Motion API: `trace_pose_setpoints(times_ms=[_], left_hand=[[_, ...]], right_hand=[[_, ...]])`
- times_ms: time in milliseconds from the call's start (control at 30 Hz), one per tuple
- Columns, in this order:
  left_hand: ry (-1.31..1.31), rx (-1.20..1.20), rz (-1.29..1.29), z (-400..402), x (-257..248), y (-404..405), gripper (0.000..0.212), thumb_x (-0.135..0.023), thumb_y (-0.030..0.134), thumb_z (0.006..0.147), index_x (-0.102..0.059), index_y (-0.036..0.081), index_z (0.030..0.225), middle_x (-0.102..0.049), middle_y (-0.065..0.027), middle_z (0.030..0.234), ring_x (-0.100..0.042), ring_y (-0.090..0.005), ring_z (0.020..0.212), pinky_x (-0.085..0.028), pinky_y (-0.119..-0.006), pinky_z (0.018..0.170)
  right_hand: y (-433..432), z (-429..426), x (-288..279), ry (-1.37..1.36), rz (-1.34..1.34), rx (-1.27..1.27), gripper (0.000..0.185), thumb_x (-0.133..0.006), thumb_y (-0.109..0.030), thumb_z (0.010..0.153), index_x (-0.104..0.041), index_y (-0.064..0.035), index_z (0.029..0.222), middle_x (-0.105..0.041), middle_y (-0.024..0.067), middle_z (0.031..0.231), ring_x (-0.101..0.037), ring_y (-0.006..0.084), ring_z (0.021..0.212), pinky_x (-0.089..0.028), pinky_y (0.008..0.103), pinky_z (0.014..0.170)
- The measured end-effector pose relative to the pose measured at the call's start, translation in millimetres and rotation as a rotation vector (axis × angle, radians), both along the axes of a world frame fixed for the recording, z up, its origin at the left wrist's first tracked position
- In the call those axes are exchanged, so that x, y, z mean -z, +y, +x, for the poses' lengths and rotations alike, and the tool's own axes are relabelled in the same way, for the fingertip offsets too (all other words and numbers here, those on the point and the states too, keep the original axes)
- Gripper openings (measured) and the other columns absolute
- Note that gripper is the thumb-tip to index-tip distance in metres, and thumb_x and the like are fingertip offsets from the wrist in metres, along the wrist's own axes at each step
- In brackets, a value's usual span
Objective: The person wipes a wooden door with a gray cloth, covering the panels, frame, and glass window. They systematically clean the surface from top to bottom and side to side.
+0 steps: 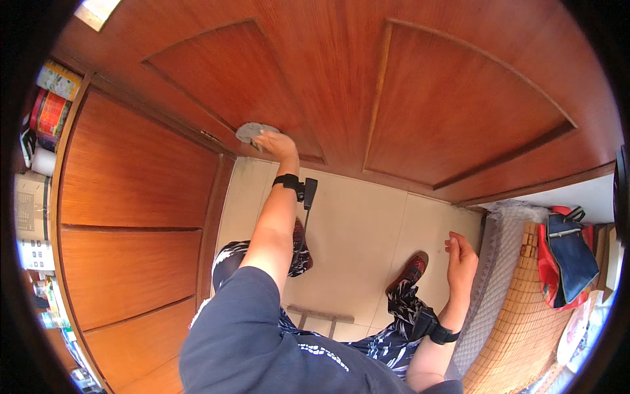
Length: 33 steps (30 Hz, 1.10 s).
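My left hand (276, 143) holds a grey cloth (256, 132) flat against a reddish-brown wooden door (344, 98), near the lower left corner of its left recessed panel. Part of the cloth is hidden under the fingers. Low on the right, my right hand (460, 261) hangs in the air over the tiled floor, away from the door. Its fingers are loosely bent and nothing shows in them. Each wrist wears a black strap with a small device.
Wooden cabinet doors (138, 162) line the left side, beside shelves with tins (51, 115) and boxes. To the right stand a rolled quilted mat (485, 285), a bamboo mat (517, 315) and a blue and red bag (571, 256). A low wooden stool (320, 313) is between my legs.
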<state>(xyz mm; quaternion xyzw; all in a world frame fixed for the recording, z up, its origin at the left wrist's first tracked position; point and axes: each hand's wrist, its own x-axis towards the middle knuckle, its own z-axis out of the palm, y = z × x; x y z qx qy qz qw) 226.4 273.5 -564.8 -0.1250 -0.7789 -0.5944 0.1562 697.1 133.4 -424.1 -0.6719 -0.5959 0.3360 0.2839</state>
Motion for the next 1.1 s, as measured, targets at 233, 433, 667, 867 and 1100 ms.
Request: trace_pose_setpoints(times_ms=[233,433,667,867,1100], left_hand=[[-0.817,0.163,0.405,-3.2,49.0,-4.6,0.047,-0.024,0.028,0.099,-0.036,0.0,0.134,-0.034,-0.0243,0.143,-0.039,-0.0387,0.126,-0.031,-0.049,0.106],[-1.275,0.278,0.422,8.2,-6.1,-15.1,0.05,-0.031,0.035,0.097,-0.032,0.015,0.143,-0.03,-0.0105,0.149,-0.032,-0.0329,0.133,-0.025,-0.06,0.105],[-0.28,0.485,0.469,-32.8,-148.1,-18.1,0.048,-0.035,0.026,0.097,-0.041,-0.009,0.13,-0.034,-0.0235,0.143,-0.032,-0.0349,0.132,-0.024,-0.041,0.109],[0.395,0.471,0.261,-48.6,-286.7,-22.9,0.054,-0.03,0.026,0.099,-0.027,-0.015,0.134,-0.012,-0.0319,0.149,-0.012,-0.0427,0.139,-0.011,-0.044,0.114],[0.45,0.234,0.277,-68.1,-218.1,-0.1,0.06,-0.027,0.026,0.099,-0.013,-0.016,0.139,-0.008,-0.0354,0.147,-0.012,-0.0455,0.138,-0.012,-0.048,0.113]], right_hand=[[6.2,-1.9,3.0,-0.039,0.005,-0.021,0.022,-0.054,-0.015,0.094,-0.064,0.0012,0.104,-0.067,0.0148,0.083,-0.067,0.0198,0.076,-0.051,0.0298,0.068],[3.4,-8.9,2.8,-0.034,0.033,-0.049,0.022,-0.054,-0.014,0.093,-0.065,0.001,0.103,-0.068,0.0156,0.083,-0.067,0.0209,0.075,-0.052,0.031,0.068],[1.8,-10.8,7.7,-0.003,0.091,-0.089,0.026,-0.051,-0.018,0.095,-0.064,0.0019,0.106,-0.068,0.0123,0.081,-0.066,0.017,0.072,-0.051,0.0297,0.067],[6.7,-17.9,12.9,-0.053,0.112,-0.116,0.021,-0.054,-0.015,0.092,-0.066,-0.0004,0.101,-0.068,0.0176,0.083,-0.067,0.0265,0.075,-0.052,0.0355,0.069],[1.7,-17.0,10.6,-0.076,0.087,-0.112,0.021,-0.054,-0.014,0.092,-0.065,-0.0001,0.101,-0.067,0.017,0.083,-0.068,0.0252,0.076,-0.052,0.0348,0.069]])
